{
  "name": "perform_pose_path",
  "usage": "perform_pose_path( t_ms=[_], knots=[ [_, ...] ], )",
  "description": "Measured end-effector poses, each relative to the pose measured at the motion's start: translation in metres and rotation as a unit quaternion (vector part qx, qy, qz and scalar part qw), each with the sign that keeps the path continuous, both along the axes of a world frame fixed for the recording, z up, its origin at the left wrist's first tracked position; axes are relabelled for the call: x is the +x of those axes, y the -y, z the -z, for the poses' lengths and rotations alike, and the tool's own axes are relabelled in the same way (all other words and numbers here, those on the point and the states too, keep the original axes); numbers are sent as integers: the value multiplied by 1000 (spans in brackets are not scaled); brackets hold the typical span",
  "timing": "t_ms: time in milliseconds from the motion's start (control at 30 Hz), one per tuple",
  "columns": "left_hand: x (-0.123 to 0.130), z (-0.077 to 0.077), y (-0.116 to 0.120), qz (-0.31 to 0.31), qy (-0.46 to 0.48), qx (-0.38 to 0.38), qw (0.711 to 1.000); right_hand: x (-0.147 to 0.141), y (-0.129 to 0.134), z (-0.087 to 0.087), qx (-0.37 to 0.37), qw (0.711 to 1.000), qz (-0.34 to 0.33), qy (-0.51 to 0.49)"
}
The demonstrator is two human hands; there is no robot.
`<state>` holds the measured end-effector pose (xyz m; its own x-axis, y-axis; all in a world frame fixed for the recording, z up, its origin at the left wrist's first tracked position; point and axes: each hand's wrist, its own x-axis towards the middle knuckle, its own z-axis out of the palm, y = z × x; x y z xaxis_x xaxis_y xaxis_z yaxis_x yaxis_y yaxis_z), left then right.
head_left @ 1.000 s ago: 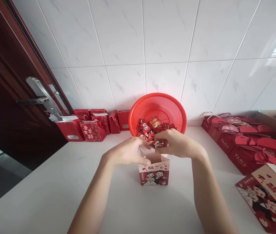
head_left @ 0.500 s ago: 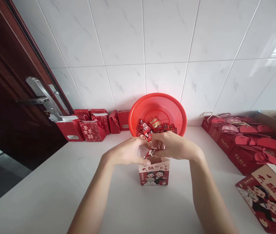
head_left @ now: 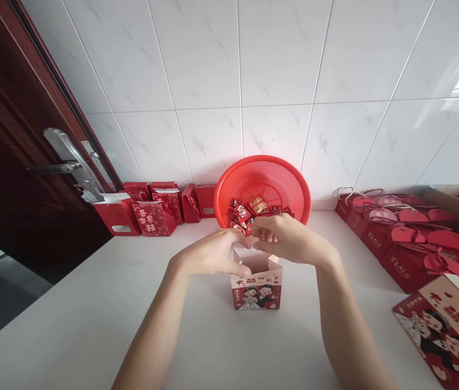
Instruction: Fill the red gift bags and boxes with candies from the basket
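A small open-topped gift box (head_left: 257, 292), cream and red with a cartoon wedding couple, stands upright on the white table. My left hand (head_left: 213, 252) grips its rim, thumb at the front and fingers towards the back. Above the opening hovers my right hand (head_left: 284, 235), thumb and forefinger apart and the other fingers curled; no candy shows in it. Deeper inside, the box is hidden from view. Just behind both hands, a red mesh basket (head_left: 262, 162) leans against the wall with red-wrapped candies (head_left: 241, 212) in it.
Several red paper gift boxes (head_left: 154, 219) stand at the back left beside a dark door (head_left: 30, 135). To the right are rows of red boxes with ribbons (head_left: 400, 265). A larger-looking couple-print box (head_left: 444, 330) sits at the near right, and a cardboard carton (head_left: 457, 211) behind.
The red-wrapped candy that was under my right fingers at the box opening has gone from sight, apparently let go into the box. My right hand has risen slightly; my left stays put.
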<state>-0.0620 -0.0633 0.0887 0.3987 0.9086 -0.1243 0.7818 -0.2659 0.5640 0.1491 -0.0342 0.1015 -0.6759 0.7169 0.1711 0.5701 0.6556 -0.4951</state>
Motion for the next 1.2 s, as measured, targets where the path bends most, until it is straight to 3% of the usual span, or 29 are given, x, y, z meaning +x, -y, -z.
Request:
perform_pose_path(
  t_ms=[233, 567, 700, 900, 1067, 1200],
  knots=[
    [4, 3, -3, 15, 56, 20, 998, 14, -2, -4, 18, 998, 37, -42],
    [6, 1, -8, -13, -19, 86, 996, 24, -10, 1, 21, 998, 51, -40],
    [4, 7, -12, 20, -3, 99, 995, 33, -16, 6, -18, 998, 54, -42],
    [7, 10, -16, 58, 28, 139, 988, 44, -14, 40, -137, 986, 47, -83],
    [22, 8, -10, 122, 49, 166, 977, 54, 18, 79, -209, 953, 35, -216],
    [36, 18, -6, 127, 134, 181, 966, 64, 43, 99, -225, 926, 61, -296]
  ],
)
